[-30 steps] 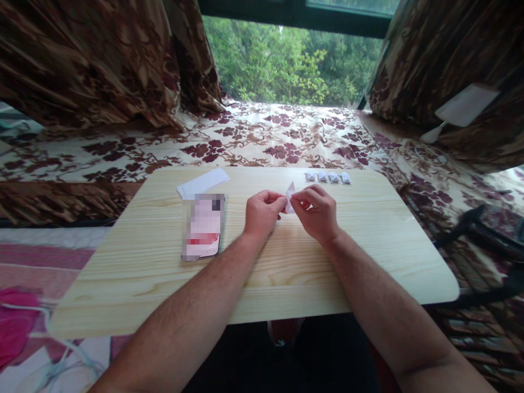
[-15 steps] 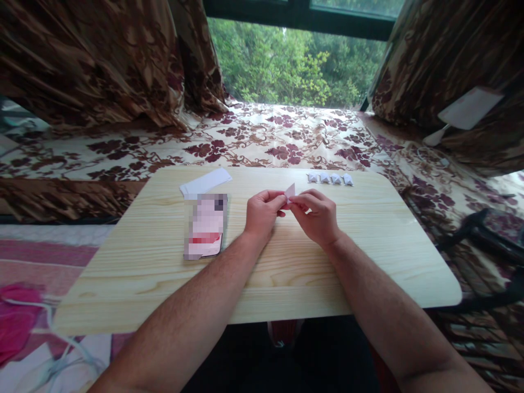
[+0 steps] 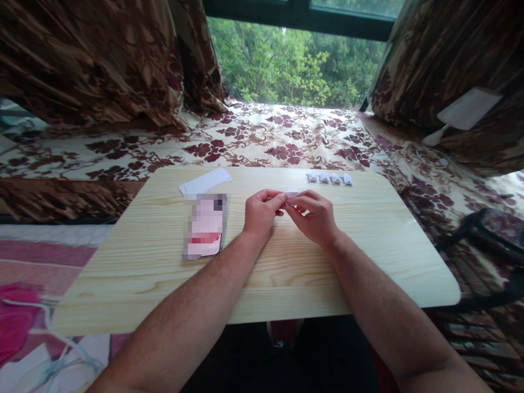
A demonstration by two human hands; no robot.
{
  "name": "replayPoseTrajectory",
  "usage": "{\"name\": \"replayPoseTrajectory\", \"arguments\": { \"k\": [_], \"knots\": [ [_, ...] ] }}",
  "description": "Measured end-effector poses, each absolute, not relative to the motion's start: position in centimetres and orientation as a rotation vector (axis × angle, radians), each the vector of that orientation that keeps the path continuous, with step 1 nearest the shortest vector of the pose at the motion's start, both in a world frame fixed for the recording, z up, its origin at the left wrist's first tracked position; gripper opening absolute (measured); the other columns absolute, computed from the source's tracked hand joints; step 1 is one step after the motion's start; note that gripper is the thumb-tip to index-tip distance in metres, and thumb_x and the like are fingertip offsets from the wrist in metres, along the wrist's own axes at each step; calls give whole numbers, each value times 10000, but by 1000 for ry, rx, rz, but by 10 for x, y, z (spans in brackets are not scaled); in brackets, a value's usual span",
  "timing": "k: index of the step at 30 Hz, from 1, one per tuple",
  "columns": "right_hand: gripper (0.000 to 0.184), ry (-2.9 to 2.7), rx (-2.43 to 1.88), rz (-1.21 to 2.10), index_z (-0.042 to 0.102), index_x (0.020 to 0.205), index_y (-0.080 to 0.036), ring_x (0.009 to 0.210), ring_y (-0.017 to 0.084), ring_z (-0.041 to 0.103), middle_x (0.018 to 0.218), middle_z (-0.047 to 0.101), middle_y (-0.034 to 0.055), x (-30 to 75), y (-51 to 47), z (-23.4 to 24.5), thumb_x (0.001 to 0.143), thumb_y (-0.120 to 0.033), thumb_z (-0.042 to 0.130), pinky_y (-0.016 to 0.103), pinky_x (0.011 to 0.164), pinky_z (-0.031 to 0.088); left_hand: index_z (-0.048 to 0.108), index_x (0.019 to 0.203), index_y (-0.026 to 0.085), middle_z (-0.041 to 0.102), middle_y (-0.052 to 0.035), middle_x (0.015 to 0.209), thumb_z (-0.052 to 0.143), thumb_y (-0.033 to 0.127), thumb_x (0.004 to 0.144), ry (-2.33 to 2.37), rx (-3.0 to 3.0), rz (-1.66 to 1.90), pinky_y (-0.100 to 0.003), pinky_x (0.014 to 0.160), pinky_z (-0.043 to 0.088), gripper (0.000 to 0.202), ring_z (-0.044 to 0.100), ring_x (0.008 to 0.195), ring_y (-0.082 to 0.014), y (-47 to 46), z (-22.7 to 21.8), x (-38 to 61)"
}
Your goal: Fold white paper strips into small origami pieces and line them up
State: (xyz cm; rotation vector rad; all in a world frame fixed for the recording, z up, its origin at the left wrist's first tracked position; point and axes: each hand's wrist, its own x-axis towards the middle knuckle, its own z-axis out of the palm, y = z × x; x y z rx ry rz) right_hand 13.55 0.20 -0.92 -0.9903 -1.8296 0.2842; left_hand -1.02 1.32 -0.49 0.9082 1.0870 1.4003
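Between my two hands, above the middle of the table, is a small piece of folded white paper (image 3: 291,193). My left hand (image 3: 264,209) pinches its left side between thumb and forefinger. On the other side, the fingertips of my right hand (image 3: 313,214) are closed on the paper's right and lower edge. Fingers cover much of the paper, so its full shape is hidden. Beyond my right hand, several small folded white paper pieces (image 3: 329,179) with raised peaks stand in a row. White paper strips (image 3: 205,181) lie in a stack at the table's far left.
A phone (image 3: 206,226), partly blurred out, lies left of my left hand on the pale wooden table (image 3: 164,295). Floral cloth (image 3: 286,136) covers the ledge behind. A white lamp (image 3: 469,109) stands at the right, and a cable (image 3: 49,316) trails at lower left.
The paper's pointed flap, which stood up between my fingers, is now tipped down and shows as a low, flat edge. Both hands have shifted only slightly.
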Motion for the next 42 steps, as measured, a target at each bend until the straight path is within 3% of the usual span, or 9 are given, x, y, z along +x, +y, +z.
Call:
{"name": "replayPoseTrajectory", "arguments": {
  "k": [14,21,27,42],
  "knots": [
    [83,-1855,-932,299,750,861,-242,759,150,670,903,735,43,134,0,-5,860,-213,672,285,661,558,714,833,161,691,-12,710,830,367,639,1060,956,1441,-239,565,490,307,609,610,-118,15,-8,-10],
    [75,-1683,-982,324,636,776,-219,694,145,632,826,683,32,133,-4,5,828,-230,689,295,634,570,714,830,176,681,0,719,770,371,711,1192,1073,1552,-234,583,483,235,583,624,-115,19,-9,-13],
    [114,-1621,-991,338,695,940,-224,676,120,617,969,660,49,133,-2,6,827,-242,701,275,585,569,745,834,194,731,-22,806,738,350,764,1306,1366,1528,-253,706,508,171,648,742,-149,12,-6,-13],
    [51,-1655,-1019,371,700,858,-215,729,139,651,831,680,27,134,-1,3,863,-209,650,244,575,546,763,867,197,753,-31,854,726,342,807,1218,1508,1541,-259,733,551,162,686,794,-164,2,-2,-9]
  ]
}}
